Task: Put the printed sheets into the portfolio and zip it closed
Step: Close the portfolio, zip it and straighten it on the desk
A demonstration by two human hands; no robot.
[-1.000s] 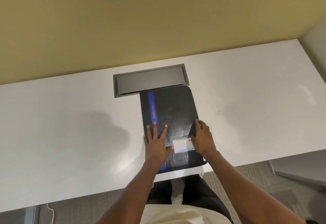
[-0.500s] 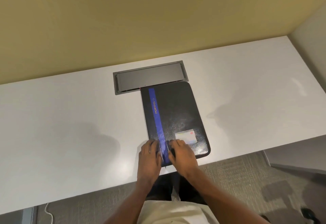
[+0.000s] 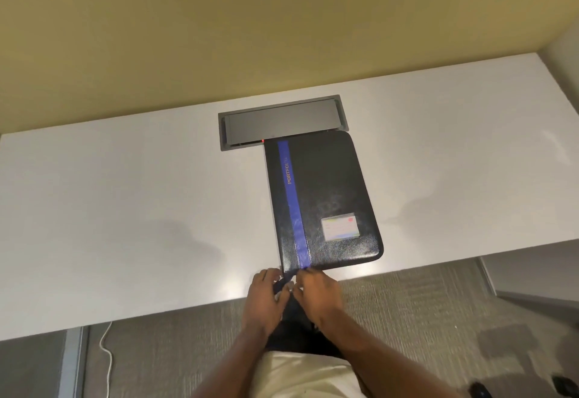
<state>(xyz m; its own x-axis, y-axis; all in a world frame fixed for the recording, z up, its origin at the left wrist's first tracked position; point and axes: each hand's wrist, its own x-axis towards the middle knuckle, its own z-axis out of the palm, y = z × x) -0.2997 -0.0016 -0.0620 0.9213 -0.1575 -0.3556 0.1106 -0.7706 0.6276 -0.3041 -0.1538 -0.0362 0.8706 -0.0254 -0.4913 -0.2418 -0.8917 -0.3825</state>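
Both hands at the near desk edge, just off the portfolio's near-left corner. Left hand (image 3: pixel 264 296) fingers curled in, right hand (image 3: pixel 316 291) likewise, fingertips almost meeting over something small and dark. Probably the zip pull or tail, but it's blurred, so I can't tell whether either is actually pinching it.

Portfolio (image 3: pixel 322 200) lies flat and closed on the desk (image 3: pixel 125 209), near edge right at the desk lip, far edge touching the grey cable hatch (image 3: pixel 280 122). No loose sheets visible, so presumably already inside.

Handling, my read: stiff boards, glossy faux-leather cover, likely slick on this smooth top, moderate weight. It'll slide when the zip is tugged. Pin the cover or spine side near the blue stripe (image 3: pixel 293 203) with one hand, pull the tab with the other, slow round the corners.
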